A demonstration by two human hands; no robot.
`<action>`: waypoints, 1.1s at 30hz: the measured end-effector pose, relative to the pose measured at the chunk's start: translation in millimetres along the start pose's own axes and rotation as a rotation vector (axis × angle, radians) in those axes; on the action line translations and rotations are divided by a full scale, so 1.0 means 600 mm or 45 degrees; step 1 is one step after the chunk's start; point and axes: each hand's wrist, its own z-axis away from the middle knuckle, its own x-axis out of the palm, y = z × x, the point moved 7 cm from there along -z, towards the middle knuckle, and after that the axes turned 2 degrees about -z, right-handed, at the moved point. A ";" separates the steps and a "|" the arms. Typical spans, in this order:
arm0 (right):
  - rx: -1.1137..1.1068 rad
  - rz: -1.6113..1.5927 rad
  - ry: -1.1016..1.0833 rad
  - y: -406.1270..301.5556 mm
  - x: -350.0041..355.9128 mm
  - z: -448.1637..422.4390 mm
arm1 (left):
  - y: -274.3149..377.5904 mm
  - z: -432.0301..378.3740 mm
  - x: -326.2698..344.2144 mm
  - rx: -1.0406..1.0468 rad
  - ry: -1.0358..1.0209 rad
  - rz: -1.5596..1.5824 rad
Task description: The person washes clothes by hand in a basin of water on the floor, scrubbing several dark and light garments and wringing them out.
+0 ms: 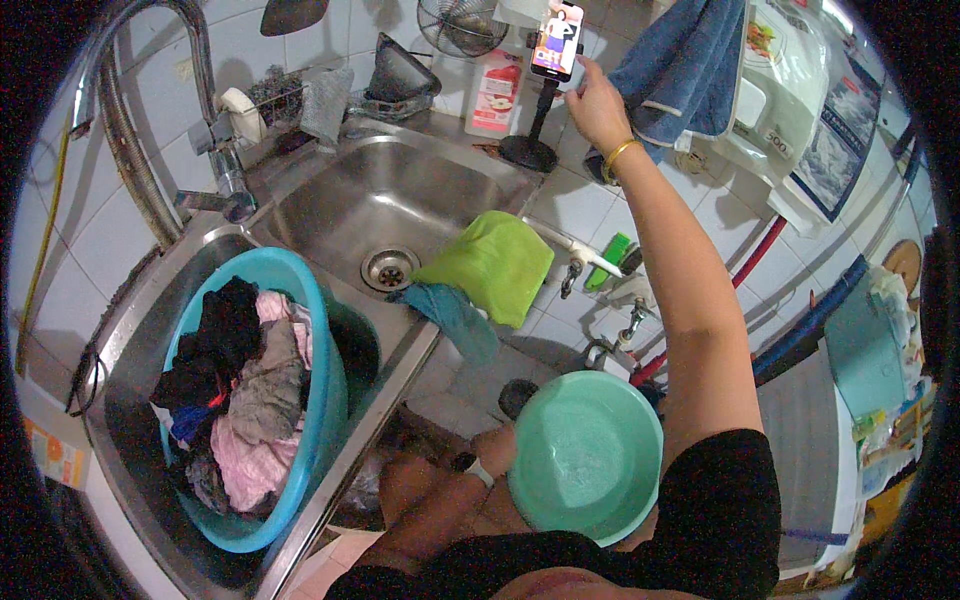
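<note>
My right hand point(597, 105), with a gold bangle at the wrist, is raised to a smartphone point(556, 41) on a black stand point(531, 150). Its index finger is extended at the phone's lower right edge; I cannot tell whether it touches. The phone's screen is lit with a picture of a figure. Lower down, my left hand point(495, 454), with a white-banded watch, grips the left side of a mint-green plastic basin point(646, 420). Its fingers are hidden behind the basin wall. The basin seems to hold some clear water.
A blue tub point(319, 420) of crumpled clothes point(259, 390) stands in the left bowl of the steel sink point(390, 176). Lime-green point(495, 262) and teal cloths point(454, 319) hang over the sink's edge. Wall taps point(574, 274), a chrome faucet point(225, 176) and a blue towel point(679, 82) are nearby.
</note>
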 end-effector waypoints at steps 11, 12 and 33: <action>0.100 0.105 0.000 -0.007 0.026 -0.024 | 0.014 -0.004 -0.003 -0.087 -0.129 -0.228; 0.126 0.117 0.001 -0.007 0.024 -0.023 | 0.026 -0.006 -0.012 -0.087 -0.155 -0.185; 0.095 0.048 0.095 -0.017 0.009 -0.056 | 0.076 -0.014 -0.067 -0.151 -0.215 -0.232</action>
